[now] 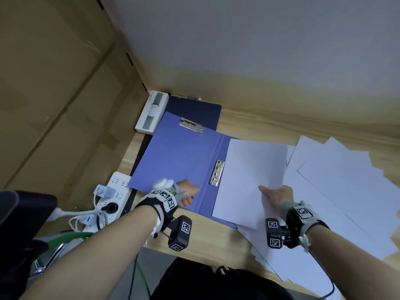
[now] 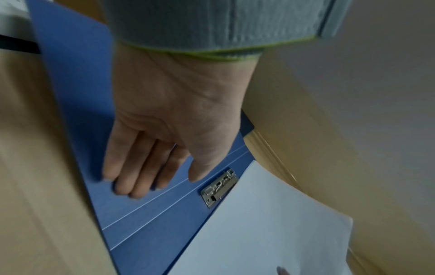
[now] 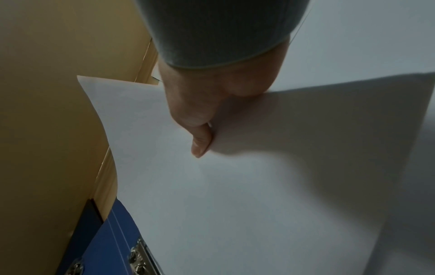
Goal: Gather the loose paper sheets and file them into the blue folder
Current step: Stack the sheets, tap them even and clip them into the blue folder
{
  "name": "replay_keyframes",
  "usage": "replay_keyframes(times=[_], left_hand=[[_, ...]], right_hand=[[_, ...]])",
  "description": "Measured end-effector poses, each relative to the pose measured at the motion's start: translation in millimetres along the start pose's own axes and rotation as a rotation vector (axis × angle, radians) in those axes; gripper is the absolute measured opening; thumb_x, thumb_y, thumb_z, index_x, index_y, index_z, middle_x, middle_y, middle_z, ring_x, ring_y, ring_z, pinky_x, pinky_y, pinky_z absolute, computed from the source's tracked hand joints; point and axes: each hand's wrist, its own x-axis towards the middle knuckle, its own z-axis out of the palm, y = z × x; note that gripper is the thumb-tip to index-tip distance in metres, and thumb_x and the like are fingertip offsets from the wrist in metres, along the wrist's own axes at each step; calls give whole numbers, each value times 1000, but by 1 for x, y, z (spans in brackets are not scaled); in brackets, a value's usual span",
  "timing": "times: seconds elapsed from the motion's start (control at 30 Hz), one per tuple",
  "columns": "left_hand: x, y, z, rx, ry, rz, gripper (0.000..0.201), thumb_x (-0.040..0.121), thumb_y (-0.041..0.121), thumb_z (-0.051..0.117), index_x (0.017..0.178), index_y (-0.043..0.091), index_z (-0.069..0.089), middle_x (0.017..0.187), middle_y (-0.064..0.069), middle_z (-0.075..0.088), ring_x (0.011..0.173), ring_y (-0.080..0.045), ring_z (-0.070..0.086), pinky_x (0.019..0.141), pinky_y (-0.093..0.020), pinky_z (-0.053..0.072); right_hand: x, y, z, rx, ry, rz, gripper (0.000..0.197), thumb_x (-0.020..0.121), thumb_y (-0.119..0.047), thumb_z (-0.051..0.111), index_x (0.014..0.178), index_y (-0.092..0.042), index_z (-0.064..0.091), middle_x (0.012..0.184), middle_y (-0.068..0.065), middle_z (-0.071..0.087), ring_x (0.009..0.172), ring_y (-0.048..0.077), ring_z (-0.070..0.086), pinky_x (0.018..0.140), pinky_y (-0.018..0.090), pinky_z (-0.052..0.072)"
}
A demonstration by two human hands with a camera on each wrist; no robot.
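The blue folder [image 1: 177, 156] lies spread flat on the wooden desk, one metal clip [image 1: 191, 124] at its top and another [image 1: 217, 172] beside the spine. My left hand [image 1: 187, 192] rests with straight fingers [image 2: 132, 178] on the left flap near the spine. My right hand [image 1: 276, 195] pinches a white paper sheet [image 1: 249, 180] at its near edge, thumb [image 3: 200, 143] on top, and holds it over the folder's right flap. Several more loose sheets [image 1: 337, 180] lie fanned out on the desk to the right.
A white box [image 1: 151, 112] stands at the back left beside a dark folder [image 1: 194, 109]. A power strip [image 1: 112, 195] with plugs and cables lies left of the blue folder. The wall [image 1: 259, 50] runs close behind the desk.
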Motion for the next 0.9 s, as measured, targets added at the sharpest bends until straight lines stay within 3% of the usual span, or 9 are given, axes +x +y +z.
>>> replay_keyframes(times=[0.13,0.23,0.33,0.47,0.57,0.67,0.77,0.9], left_hand=[[17,19,6,283,274,233,22,84,23,57,63,16,54,66,-4,52,60,-21,43,54,-24,34],[27,29,2,351,314,350,21,79,33,73,79,12,72,79,-3,70,69,-20,59,67,-28,50],[39,39,-8,421,303,394,30,74,45,78,81,16,74,84,-1,75,78,-21,69,71,-29,53],[48,49,-16,590,362,437,43,67,58,78,84,20,68,88,2,70,83,-23,65,68,-31,49],[51,55,-12,838,553,542,70,61,65,77,112,22,58,116,0,53,111,-23,47,88,-37,40],[55,55,-12,928,566,577,114,63,69,73,152,22,19,159,-11,12,147,-30,11,115,-53,21],[62,55,-12,928,438,522,125,68,69,69,154,23,-10,161,-9,-21,149,-29,-18,118,-61,5],[68,56,-9,936,357,490,130,67,72,67,152,25,-19,156,-10,-34,145,-33,-29,114,-68,1]], right_hand=[[-1,5,-2,1,25,15,32,69,-27,88,73,-13,59,87,13,70,83,32,68,80,42,57],[-3,9,-3,3,24,28,33,68,-26,89,73,-12,59,85,13,70,84,34,69,83,45,57],[-2,11,-4,18,37,39,32,68,-24,89,77,-9,62,86,14,71,81,34,69,82,47,58],[0,14,-3,31,33,49,33,69,-22,88,84,-3,67,81,15,71,77,34,70,77,48,59],[5,16,0,37,32,57,36,68,-24,89,88,-1,69,83,16,73,77,34,70,75,47,60],[8,18,2,46,33,64,38,69,-26,88,91,-1,70,84,15,73,78,34,71,77,48,60],[12,20,2,51,32,60,38,69,-26,88,92,-1,69,85,14,73,80,34,70,79,47,59],[17,21,3,67,30,50,38,69,-26,88,92,-2,70,86,14,73,82,33,70,81,47,58]])
